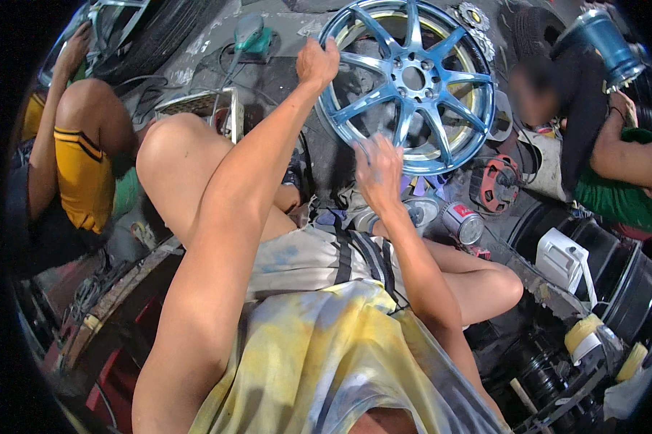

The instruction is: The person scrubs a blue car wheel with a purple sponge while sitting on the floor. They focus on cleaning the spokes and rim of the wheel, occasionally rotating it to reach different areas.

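Observation:
A blue metallic wheel rim (400, 74) with several bare-metal spoke faces stands in front of me, beyond my lap. My left hand (317, 64) is closed on its outer edge at the left. At the rim's lower left edge is my right hand (379, 172), its fingers smeared by motion. Whether that hand holds anything cannot be made out. Below the rim, near my feet, a round tin can (462, 223) rests beside a red and black round object (496, 183).
A co-worker at right holds a blue barrel-shaped rim (608, 50); another person's yellow-clad leg (84, 177) is at left. Around me are a white crate (233, 119), a green-and-grey tool (252, 40) with a cable, a white plastic container (561, 260) and black wheels (629, 289).

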Demonstrator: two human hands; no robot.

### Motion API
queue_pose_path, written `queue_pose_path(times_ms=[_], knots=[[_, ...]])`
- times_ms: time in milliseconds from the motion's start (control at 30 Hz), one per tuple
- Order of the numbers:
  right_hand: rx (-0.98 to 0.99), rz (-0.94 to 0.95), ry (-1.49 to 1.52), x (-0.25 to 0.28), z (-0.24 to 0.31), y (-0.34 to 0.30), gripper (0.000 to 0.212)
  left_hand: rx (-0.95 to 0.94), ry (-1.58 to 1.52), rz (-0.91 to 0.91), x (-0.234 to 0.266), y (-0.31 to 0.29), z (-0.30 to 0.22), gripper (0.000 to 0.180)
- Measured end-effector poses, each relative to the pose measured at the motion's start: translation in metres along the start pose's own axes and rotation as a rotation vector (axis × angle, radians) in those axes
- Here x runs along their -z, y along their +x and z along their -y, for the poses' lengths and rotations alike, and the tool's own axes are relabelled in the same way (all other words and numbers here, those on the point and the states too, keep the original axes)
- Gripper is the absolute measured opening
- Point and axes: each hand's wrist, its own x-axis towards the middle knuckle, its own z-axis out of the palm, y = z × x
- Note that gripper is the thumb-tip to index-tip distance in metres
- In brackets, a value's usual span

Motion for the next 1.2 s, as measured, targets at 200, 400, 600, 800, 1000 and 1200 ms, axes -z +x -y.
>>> queue_pose_path(times_ms=[200,400,600,800,1000,1200], knots=[[0.040,0.028,-0.059,0.014,-0.028,-0.024,0.023,0.018,0.026,0.004,0.003,0.000,0.001,0.056],[0.153,-0.013,-0.052,0.008,-0.010,-0.013,0.029,0.035,0.069,-0.005,0.000,0.004,0.003,0.057],[0.303,0.011,-0.123,0.015,-0.032,-0.031,0.046,-0.035,0.080,-0.018,-0.005,0.010,0.008,0.058],[0.347,0.022,-0.200,0.013,-0.032,-0.032,0.049,-0.018,0.067,-0.029,0.001,0.006,0.003,0.057],[0.418,-0.018,-0.147,-0.003,-0.023,-0.016,0.047,-0.077,0.064,-0.052,-0.003,0.007,0.006,0.057],[0.329,0.029,-0.196,0.007,-0.026,-0.027,0.044,-0.062,0.035,-0.032,0.000,0.008,0.010,0.056]])
